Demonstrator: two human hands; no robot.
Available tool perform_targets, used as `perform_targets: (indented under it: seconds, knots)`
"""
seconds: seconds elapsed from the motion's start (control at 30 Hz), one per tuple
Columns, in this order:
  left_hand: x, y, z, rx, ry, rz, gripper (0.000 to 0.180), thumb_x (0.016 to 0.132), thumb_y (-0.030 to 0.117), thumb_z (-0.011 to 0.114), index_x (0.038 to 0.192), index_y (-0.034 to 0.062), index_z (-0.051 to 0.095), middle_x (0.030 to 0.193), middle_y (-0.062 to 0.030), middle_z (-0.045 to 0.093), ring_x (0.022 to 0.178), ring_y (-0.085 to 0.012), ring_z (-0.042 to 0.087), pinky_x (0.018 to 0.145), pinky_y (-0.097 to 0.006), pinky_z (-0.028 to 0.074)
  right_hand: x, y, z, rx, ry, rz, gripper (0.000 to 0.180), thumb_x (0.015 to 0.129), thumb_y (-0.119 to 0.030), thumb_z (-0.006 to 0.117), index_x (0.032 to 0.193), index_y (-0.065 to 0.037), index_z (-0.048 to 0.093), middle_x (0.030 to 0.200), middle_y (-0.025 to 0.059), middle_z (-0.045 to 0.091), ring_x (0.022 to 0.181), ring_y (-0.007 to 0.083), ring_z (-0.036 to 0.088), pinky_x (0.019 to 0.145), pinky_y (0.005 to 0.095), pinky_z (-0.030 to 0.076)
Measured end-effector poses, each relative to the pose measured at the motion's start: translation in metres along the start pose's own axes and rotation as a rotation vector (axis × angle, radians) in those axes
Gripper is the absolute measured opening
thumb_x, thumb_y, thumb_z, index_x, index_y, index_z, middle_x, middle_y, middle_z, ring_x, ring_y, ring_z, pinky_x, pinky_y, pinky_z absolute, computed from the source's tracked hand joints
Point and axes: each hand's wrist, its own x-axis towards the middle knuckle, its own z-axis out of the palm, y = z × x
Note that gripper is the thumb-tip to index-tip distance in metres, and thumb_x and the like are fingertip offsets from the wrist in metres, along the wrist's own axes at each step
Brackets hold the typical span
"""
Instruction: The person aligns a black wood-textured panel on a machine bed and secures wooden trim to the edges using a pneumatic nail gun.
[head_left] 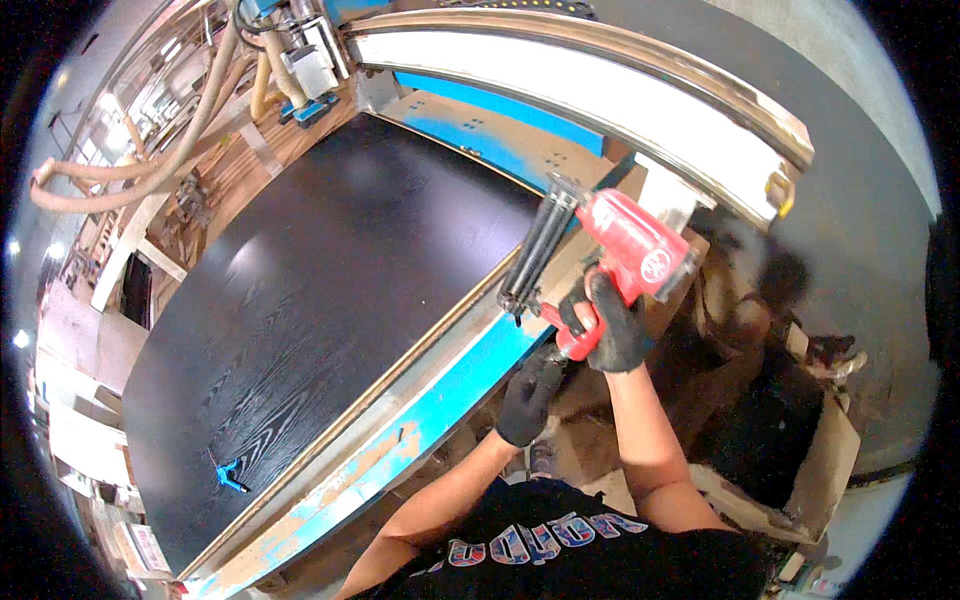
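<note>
Red pneumatic nailer [632,238] gripped in the gloved right hand [620,325], right of the frame's centre.
The right fingers wrap its handle; the left hand [533,398], also gloved, sits just below the handle's end (whether its fingers hold anything, I cannot tell). A black wood-grain panel [320,300] fills the left and centre, with a blue air blow gun [230,475] at lower left.

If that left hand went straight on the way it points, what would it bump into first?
Probably the red nail gun, at the foot of its handle, held in the right hand. The left hand may already touch it; depth is unclear.
</note>
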Motion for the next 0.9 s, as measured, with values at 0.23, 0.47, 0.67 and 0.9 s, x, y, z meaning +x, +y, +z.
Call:
perform_targets:
  seconds: [0.23,0.47,0.67,0.9]
  knots:
    - [0.03,0.003,-0.016,-0.219,-0.089,-0.015,0.028,0.101,0.023,0.051,0.113,0.0001,0.06,0.094,0.0003,0.057,0.084,-0.0092,0.049,0.075,-0.026,0.043,0.024,0.018,0.02,-0.029,0.261,-0.023,0.006,0.095,-0.009,0.057,0.097,-0.01,0.051,0.059,-0.0006,0.044,0.047,0.0092,0.042,0.044,0.025,0.036]
    - [0.047,-0.029,-0.032,-0.24,-0.181,-0.136,0.028,0.099,0.029,0.056,0.095,0.0025,0.062,0.08,0.0024,0.055,0.072,-0.0089,0.049,0.063,-0.027,0.043,0.041,0.05,0.014,-0.152,0.454,0.071,0.011,0.097,-0.018,0.057,0.092,-0.011,0.051,0.067,-0.004,0.041,0.05,0.0051,0.04,0.044,0.0232,0.036]
    - [0.072,-0.038,-0.046,-0.378,-0.177,-0.181,0.029,0.098,0.033,0.057,0.094,0.0051,0.061,0.074,0.0035,0.055,0.064,-0.0062,0.049,0.058,-0.024,0.042,0.071,0.076,0.015,-0.454,0.565,0.279,0.01,0.089,-0.015,0.066,0.094,-0.011,0.058,0.074,-0.0044,0.051,0.057,0.0064,0.049,0.05,0.0234,0.042]
    - [0.116,-0.037,-0.069,-0.049,-0.429,-0.28,0.036,0.097,0.038,0.048,0.092,0.0057,0.064,0.067,-0.0045,0.064,0.061,-0.014,0.061,0.059,-0.029,0.05,0.064,0.111,-0.109,-0.33,0.572,0.513,0.02,0.081,-0.011,0.07,0.099,-0.01,0.062,0.078,-0.0001,0.058,0.068,0.0142,0.058,0.06,0.028,0.047]
